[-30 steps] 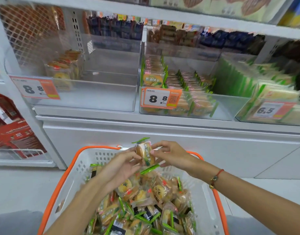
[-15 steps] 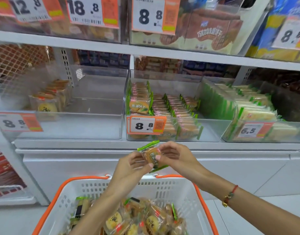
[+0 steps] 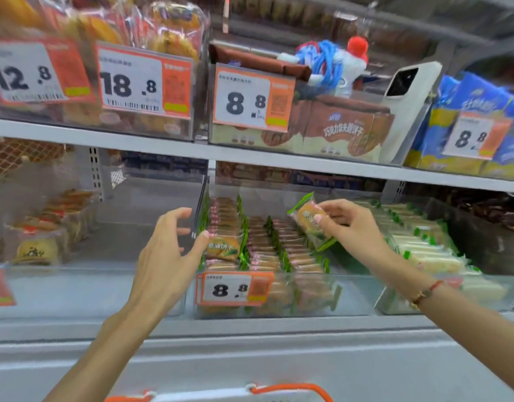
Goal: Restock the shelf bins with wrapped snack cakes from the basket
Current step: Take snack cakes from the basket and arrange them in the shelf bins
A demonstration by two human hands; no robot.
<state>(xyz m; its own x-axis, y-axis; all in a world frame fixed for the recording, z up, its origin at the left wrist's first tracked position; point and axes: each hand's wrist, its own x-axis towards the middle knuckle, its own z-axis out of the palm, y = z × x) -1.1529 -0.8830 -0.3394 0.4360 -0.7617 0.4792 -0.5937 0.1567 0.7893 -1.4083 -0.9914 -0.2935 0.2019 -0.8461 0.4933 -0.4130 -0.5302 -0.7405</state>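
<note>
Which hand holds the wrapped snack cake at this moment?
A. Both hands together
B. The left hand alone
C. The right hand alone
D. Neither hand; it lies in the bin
C: the right hand pinches the green-edged snack cake above the middle bin, while the left hand is open with spread fingers and is apart from it.

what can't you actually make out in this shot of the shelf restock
Head view only:
- Orange-rimmed white basket: cut off by the bottom edge, contents unseen.
- Green-edged wrapped snack cake in the right hand: label partly under the fingers.
- Front cakes in the clear plastic middle bin: hidden behind the orange 8.8 price tag.
- Top shelf packs: motion-blurred.
- Left hand: open, holding nothing.
</note>
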